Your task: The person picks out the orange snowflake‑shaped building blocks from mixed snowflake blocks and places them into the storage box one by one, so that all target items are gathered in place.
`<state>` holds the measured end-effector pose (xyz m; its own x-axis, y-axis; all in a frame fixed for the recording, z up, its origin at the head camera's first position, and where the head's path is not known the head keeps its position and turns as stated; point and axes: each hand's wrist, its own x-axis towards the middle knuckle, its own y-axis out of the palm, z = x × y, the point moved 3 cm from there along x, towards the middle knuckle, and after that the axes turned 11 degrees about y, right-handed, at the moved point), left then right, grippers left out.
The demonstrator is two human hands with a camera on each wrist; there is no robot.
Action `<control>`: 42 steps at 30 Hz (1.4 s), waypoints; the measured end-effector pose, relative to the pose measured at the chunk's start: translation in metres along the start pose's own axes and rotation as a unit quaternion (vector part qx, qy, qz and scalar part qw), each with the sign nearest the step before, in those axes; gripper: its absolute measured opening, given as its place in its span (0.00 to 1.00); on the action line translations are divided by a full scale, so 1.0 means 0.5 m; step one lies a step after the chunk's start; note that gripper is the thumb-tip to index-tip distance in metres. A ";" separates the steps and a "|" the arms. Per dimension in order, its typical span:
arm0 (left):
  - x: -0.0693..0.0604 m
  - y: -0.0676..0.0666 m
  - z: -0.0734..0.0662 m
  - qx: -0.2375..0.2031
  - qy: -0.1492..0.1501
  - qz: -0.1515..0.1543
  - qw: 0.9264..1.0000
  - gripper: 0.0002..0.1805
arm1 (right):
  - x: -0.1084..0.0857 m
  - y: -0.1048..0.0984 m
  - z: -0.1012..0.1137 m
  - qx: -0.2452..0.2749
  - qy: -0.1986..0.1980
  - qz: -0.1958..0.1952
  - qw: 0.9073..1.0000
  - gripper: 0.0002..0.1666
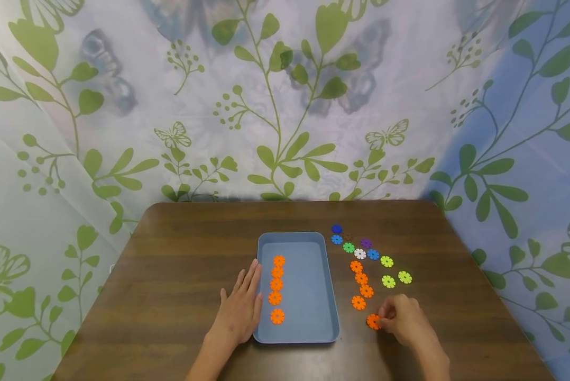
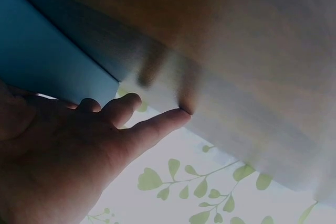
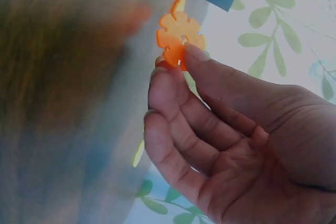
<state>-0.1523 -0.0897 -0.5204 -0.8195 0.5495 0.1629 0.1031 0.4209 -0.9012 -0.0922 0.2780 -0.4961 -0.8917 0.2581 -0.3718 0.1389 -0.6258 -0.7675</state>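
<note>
In the head view a blue-grey tray [image 1: 309, 296] holds several orange notched discs [image 1: 276, 284] in a column along its left side. My left hand [image 1: 239, 312] rests against the tray's left edge, fingers extended; the left wrist view shows this hand [image 2: 79, 145] beside the tray wall [image 2: 58, 51]. My right hand [image 1: 406, 320], right of the tray, pinches an orange disc [image 1: 373, 321] between thumb and fingers. Close up in the right wrist view, the right hand [image 3: 226, 124] has that disc [image 3: 178, 35] at its fingertips.
Right of the tray lie several more orange discs [image 1: 361, 279], with blue, green, brown, purple and white [image 1: 360, 254] ones above them. Yellow-green discs [image 1: 388, 281] lie farther right. Behind the brown table [image 1: 194, 238] hangs a leaf-patterned cloth [image 1: 266, 106].
</note>
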 end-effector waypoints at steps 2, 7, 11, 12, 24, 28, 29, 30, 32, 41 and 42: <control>-0.001 -0.002 -0.001 0.000 0.001 -0.001 1.000 0.36 | -0.001 -0.004 0.006 0.010 -0.004 -0.002 1.000 0.12; 0.002 -0.010 -0.007 0.000 -0.010 0.010 1.000 0.35 | -0.003 -0.020 0.021 0.029 -0.027 -0.012 0.999 0.10; 0.004 -0.009 -0.007 0.006 -0.015 0.019 1.000 0.35 | -0.008 -0.032 0.039 0.033 -0.069 -0.038 0.996 0.11; 0.003 -0.009 -0.007 0.007 -0.016 0.019 1.000 0.35 | -0.009 -0.035 0.044 0.031 -0.085 -0.046 0.995 0.11; 0.000 -0.006 -0.006 0.003 -0.019 0.022 1.000 0.35 | -0.016 -0.052 0.109 0.032 -0.175 -0.061 0.982 0.10; 0.001 -0.006 -0.006 0.005 -0.019 0.021 1.000 0.35 | -0.015 -0.050 0.136 0.042 -0.196 -0.044 0.979 0.09; 0.000 -0.007 -0.006 0.005 -0.019 0.021 1.000 0.35 | -0.015 -0.049 0.143 0.039 -0.204 -0.041 0.977 0.09; 0.000 -0.007 -0.006 0.005 -0.019 0.021 1.000 0.35 | -0.014 -0.048 0.151 0.037 -0.210 -0.038 0.976 0.09; 0.000 -0.008 -0.007 0.003 -0.019 0.021 1.000 0.35 | -0.013 -0.047 0.166 0.036 -0.232 -0.033 0.972 0.09; 0.000 -0.008 -0.008 0.002 -0.021 0.022 1.000 0.35 | -0.008 -0.038 0.233 0.059 -0.294 0.017 0.954 0.08; 0.000 -0.008 -0.008 0.002 -0.021 0.023 1.000 0.35 | -0.006 -0.036 0.240 0.064 -0.298 0.026 0.952 0.08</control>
<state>-0.1505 -0.0884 -0.5151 -0.8372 0.5368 0.1047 0.1388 0.3938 -0.9087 -0.1435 0.2001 -0.4185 -0.9766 -0.2145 -0.0159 0.1691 -0.7202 -0.6729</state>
